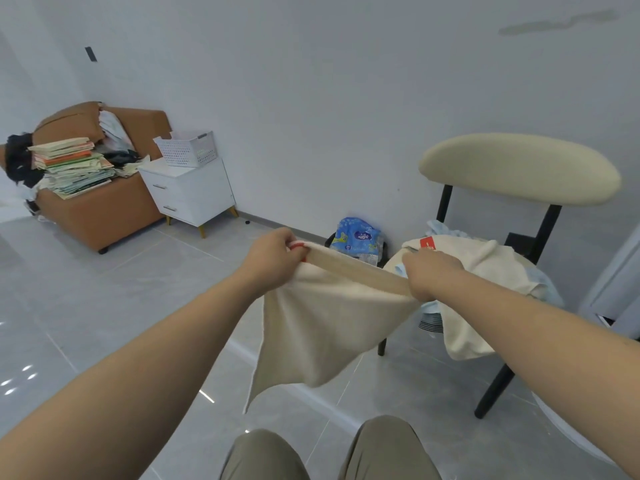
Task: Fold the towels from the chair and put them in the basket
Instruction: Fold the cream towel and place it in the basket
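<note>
Hanging between two raised arms in the head view, a cream towel [329,323] is stretched taut along its top hem and droops below in loose folds, its lowest corner dangling above the grey tiled floor [104,306]. The left hand [273,258] pinches one end of the hem, fingers curled round the cloth beside a bit of red trim. The right hand [429,271] grips the other end with its fingers closed over the fabric, close to the front edge of the chair [519,168]. This chair has a padded cream backrest and black legs, and it stands by the white wall at the right. Over its seat lies a second cream towel [485,268] with a red label [427,243], spilling down the front, and light blue cloth [443,230] shows from under and behind it. The white perforated basket [187,150] sits well apart from the chair, on a white two-drawer nightstand [190,192] against the wall at the left. Beside the nightstand is an orange-brown sofa [104,216] piled with a stack of books [72,168] and dark clothing. A blue printed package [356,237] rests by the wall between nightstand and chair, just behind the held towel. Khaki-clad knees [263,455] fill the bottom edge.
</note>
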Demonstrator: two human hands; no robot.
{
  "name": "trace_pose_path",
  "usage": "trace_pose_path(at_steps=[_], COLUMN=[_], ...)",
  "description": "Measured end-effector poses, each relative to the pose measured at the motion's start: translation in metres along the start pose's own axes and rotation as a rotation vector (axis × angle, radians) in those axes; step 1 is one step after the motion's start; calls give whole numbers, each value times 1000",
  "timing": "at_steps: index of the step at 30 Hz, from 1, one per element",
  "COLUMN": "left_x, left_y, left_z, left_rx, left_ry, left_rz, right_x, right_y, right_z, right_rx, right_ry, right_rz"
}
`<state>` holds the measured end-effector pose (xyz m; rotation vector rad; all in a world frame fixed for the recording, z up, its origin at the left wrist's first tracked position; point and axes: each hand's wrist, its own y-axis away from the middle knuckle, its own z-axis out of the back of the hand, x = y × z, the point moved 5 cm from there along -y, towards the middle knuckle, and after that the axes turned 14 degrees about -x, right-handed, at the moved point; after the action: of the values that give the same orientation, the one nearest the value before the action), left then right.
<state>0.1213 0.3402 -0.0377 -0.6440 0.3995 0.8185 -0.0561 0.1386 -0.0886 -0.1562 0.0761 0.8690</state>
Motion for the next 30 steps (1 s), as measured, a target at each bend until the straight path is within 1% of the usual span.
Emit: trace_pose_path(at_steps=[2, 3, 5, 6, 8, 9, 11, 13, 15, 18, 20, 21, 23, 24, 26, 28, 30], left_x=[2, 1, -3, -6, -10, -12, -17, -23, -27, -31, -31, -28, -23, -20, -15, -10, -3], left_y=[-2, -1, 3, 6, 13, 18, 30, 43, 54, 64, 65, 63, 56, 53, 48, 45, 43], left_z=[4, 5, 5, 5, 4, 2, -3, -6, -9, -13, -17, -20, -22, -23, -23, -23, -24], left_rx=[14, 32, 59, 71, 125, 168, 255, 335, 394, 442, 458, 452, 416, 399, 403, 412, 404], left_ry=[-46, -69, -109, -123, -125, -122, -148, -187, -248, -348, -359, -354, -362, -387, -430, -422, -418], left_rz=[-46, -90, -171, -201, -244, -264, -322, -412, -538, -677, -677, -655, -610, -596, -554, -496, -433], right_x=[-16, -20, -26, -28, -34, -37, -41, -45, -49, -54, -59, -63, -71, -75, -79, -76, -70], right_y=[0, 2, 5, 6, 7, 6, 4, 2, 2, 3, 1, -2, -5, -7, -13, -14, -17], right_z=[-6, -9, -21, -25, -27, -27, -28, -27, -24, -17, -16, -17, -18, -17, -11, -4, -1], right_rx=[138, 237, 445, 489, 457, 420, 381, 368, 345, 224, 148, 114, 79, 66, 45, 55, 98], right_ry=[-66, -145, -424, -612, -972, -1092, -1271, -1371, -1394, -1381, -1354, -1340, -1217, -1113, -945, -900, -876], right_rz=[-145, -220, -425, -553, -778, -857, -959, -1042, -1105, -1118, -1111, -1137, -1155, -1114, -956, -833, -742])
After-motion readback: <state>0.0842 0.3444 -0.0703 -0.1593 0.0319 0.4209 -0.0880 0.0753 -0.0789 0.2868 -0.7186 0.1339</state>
